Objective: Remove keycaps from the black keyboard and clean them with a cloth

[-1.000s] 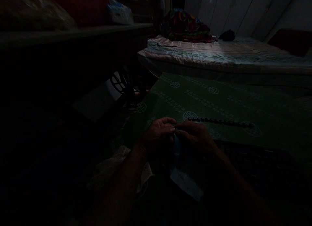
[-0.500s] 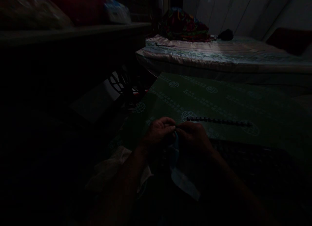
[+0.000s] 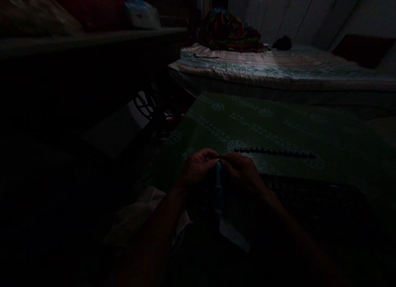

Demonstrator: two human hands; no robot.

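In the dim light my left hand (image 3: 199, 166) and my right hand (image 3: 243, 167) meet above the near part of a green printed board (image 3: 247, 114). Thumbs and fingers of both are pinched at the top of a light blue strip (image 3: 218, 175), which looks like cloth or thin film. It hangs down between the hands, and a pale flap (image 3: 233, 234) shows at its lower end. A black toothed strip (image 3: 274, 152) lies flat on the board, just beyond my right hand. Below my left wrist rests a crumpled whitish cloth (image 3: 151, 200).
A dark object with rows of small shapes (image 3: 321, 200), hard to make out, lies at the right. Behind the board stands a bed (image 3: 272, 68) with a patterned bundle (image 3: 230, 31). At the left are a shelf (image 3: 148, 33) holding bags and a dark spoked wheel (image 3: 144, 105).
The light blue strip has straightened and hangs more vertically between my hands. Both hands stay pinched together, with the fingertips slightly shifted. The whole view has moved a little.
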